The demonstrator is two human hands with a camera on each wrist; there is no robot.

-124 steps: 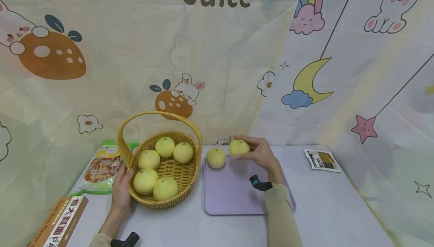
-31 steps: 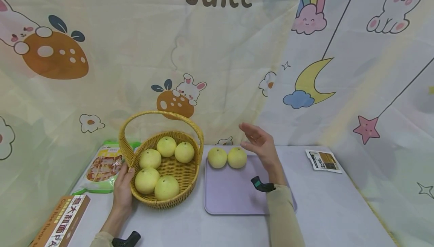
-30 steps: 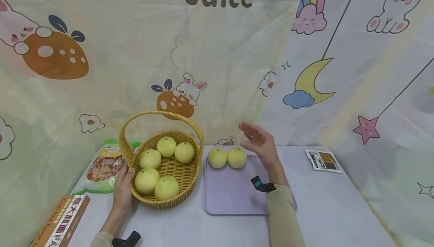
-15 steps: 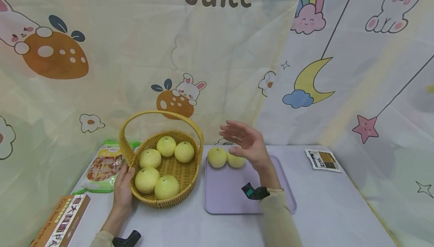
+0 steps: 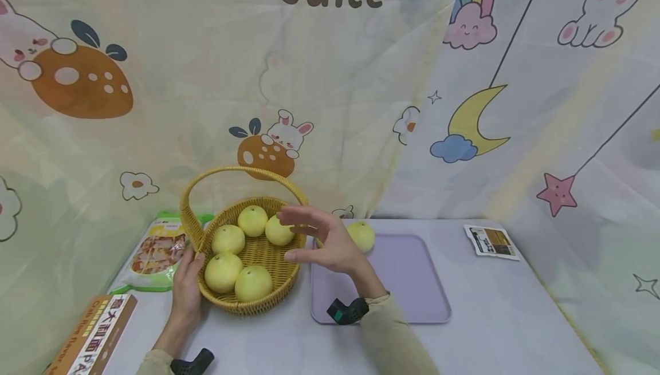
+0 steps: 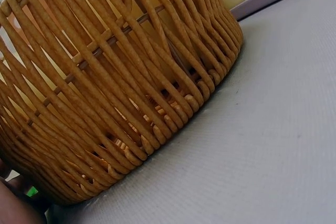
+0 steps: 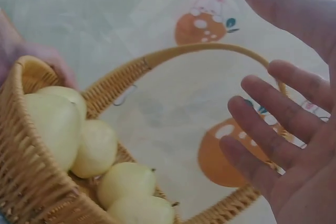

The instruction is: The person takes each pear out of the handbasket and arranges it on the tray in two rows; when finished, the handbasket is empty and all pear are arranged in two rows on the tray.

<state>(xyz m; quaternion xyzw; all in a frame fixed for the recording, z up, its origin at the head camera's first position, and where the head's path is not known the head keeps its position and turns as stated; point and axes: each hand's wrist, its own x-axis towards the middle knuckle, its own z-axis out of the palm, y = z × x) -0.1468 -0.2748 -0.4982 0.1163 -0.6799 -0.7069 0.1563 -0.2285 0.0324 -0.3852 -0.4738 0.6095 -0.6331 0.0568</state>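
Note:
A yellow wicker basket (image 5: 247,308) with an arched handle holds several pale yellow-green pears (image 5: 254,284). My left hand (image 5: 184,289) grips the basket's left side near the handle's base, thumb by the rim; its fingers are mostly hidden. In the left wrist view the woven wall (image 6: 115,77) fills the frame beside part of that hand (image 6: 18,203). Over the basket's right rim is my right hand (image 5: 327,243), fingers spread and holding nothing. On the lilac tray (image 5: 407,283) a pear (image 5: 362,236) shows at the back; the one beside it is almost hidden behind the right hand.
Left of the basket lies a green-and-white food bag (image 5: 157,255), with a brown box (image 5: 93,335) nearer the front. A small sachet (image 5: 491,242) lies at the back right of the white table (image 5: 490,318). Printed cloth (image 5: 340,77) hangs behind.
My right hand set a second pear on the tray and let go. It then moved left, from above the tray to the basket's right rim. The left hand stays on the basket.

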